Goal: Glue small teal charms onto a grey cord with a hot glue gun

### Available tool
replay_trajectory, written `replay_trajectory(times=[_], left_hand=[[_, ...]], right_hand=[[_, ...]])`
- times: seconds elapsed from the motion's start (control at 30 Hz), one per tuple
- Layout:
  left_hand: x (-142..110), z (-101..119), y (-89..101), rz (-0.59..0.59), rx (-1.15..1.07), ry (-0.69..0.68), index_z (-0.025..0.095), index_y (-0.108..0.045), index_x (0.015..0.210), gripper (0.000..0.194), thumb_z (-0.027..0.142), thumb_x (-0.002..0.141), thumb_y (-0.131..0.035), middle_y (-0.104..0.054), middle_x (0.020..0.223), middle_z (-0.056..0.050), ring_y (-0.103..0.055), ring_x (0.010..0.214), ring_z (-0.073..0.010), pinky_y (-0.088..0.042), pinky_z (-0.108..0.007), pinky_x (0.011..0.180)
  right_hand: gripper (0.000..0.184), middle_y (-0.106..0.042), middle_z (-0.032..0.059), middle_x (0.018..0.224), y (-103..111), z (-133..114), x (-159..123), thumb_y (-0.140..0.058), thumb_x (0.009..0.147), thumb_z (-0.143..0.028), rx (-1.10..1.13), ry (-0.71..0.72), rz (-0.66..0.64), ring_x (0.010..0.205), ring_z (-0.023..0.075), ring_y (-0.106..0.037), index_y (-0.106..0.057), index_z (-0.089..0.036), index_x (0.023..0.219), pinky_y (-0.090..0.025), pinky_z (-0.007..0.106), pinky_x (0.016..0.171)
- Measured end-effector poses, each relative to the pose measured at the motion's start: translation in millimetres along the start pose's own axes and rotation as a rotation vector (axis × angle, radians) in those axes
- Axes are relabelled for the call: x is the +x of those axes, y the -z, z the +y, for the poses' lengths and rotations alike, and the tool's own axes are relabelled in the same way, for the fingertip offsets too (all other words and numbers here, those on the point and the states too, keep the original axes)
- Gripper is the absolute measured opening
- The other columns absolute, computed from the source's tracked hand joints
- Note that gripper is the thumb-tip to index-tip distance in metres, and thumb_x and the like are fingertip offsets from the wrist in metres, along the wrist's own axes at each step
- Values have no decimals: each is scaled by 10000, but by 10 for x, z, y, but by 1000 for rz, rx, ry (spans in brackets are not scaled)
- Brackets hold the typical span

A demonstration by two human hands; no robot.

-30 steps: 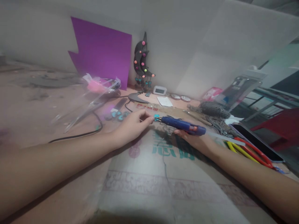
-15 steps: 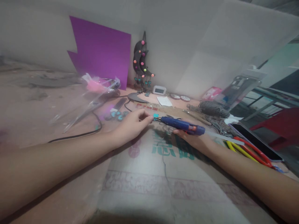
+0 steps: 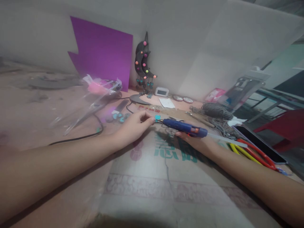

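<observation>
My left hand (image 3: 140, 124) pinches a small turquoise piece (image 3: 157, 118) between thumb and fingertips; its exact shape is too small to tell. A blue glue gun (image 3: 182, 126) lies in the grip of my right hand (image 3: 193, 139), its metal nozzle at the turquoise piece, touching or almost touching it. A clear glue stick (image 3: 228, 140) juts out of the gun's back end. Most of my right fingers are hidden under the gun. Both hands are above a printed cardboard sheet (image 3: 147, 183), where a thin grey thread (image 3: 167, 171) trails. Several turquoise pieces (image 3: 121, 117) rest beyond my left wrist.
A dark moon ornament (image 3: 143, 60) with coloured dots stands against the wall, beside purple card (image 3: 104, 53). To the right are grey yarn (image 3: 217, 110), a phone (image 3: 261, 144) and red-and-yellow handles (image 3: 256, 153). A black cable (image 3: 78, 139) and plastic wrapping (image 3: 83, 110) lie left.
Both hands stay almost still, with the nozzle held at the turquoise piece. The whole view has shifted very slightly. A small red glow now shows under the glue gun near my right fingers.
</observation>
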State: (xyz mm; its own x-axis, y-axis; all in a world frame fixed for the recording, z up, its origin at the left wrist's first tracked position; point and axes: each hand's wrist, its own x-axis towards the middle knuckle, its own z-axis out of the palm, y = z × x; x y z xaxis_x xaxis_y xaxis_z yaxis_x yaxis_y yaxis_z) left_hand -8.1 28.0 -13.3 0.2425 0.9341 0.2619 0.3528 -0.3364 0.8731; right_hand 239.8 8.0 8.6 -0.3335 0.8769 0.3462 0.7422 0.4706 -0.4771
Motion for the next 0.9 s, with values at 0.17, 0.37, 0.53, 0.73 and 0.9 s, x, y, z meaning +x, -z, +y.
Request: replay_trajectory(times=[0.17, 0.37, 0.53, 0.73, 0.9], left_hand=[[2, 10, 8, -6, -1, 22, 185, -613, 847, 251, 422, 906, -551, -624, 773, -8, -529, 663, -151, -378, -279, 613], [4, 29, -1, 0, -23, 55, 177, -599, 834, 252, 416, 902, -553, -591, 738, 2, -498, 629, -135, -362, -269, 588], [7, 50, 2, 9, -29, 66, 179, -596, 823, 238, 401, 900, -554, -589, 722, 6, -501, 621, -136, -361, -266, 581], [1, 71, 3, 14, -47, 76, 185, -582, 794, 233, 392, 898, -558, -563, 663, 15, -502, 598, -143, -356, -263, 561], [7, 60, 10, 12, -30, 53, 185, -586, 800, 232, 394, 896, -559, -583, 719, 2, -514, 636, -147, -362, -263, 572]], right_hand=[[270, -600, -3, 649, -3, -20, 7, -614, 807, -483, -18, -14, 12, 609, 183, -567, -538, -251, 690, -449, 296, 570], [276, -615, 4, 666, -3, 1, 6, -603, 812, -484, -66, -24, 1, 625, 189, -593, -538, -243, 693, -467, 303, 590], [249, -626, 7, 660, 0, -13, 5, -599, 801, -466, -79, -26, 20, 617, 199, -613, -558, -243, 699, -485, 310, 569], [258, -637, 7, 659, 16, -77, 12, -589, 799, -477, -84, -41, 13, 625, 205, -622, -549, -250, 685, -492, 314, 575], [238, -653, 9, 680, 10, -70, 16, -592, 809, -462, -55, -51, 7, 638, 210, -621, -561, -251, 703, -498, 327, 597]])
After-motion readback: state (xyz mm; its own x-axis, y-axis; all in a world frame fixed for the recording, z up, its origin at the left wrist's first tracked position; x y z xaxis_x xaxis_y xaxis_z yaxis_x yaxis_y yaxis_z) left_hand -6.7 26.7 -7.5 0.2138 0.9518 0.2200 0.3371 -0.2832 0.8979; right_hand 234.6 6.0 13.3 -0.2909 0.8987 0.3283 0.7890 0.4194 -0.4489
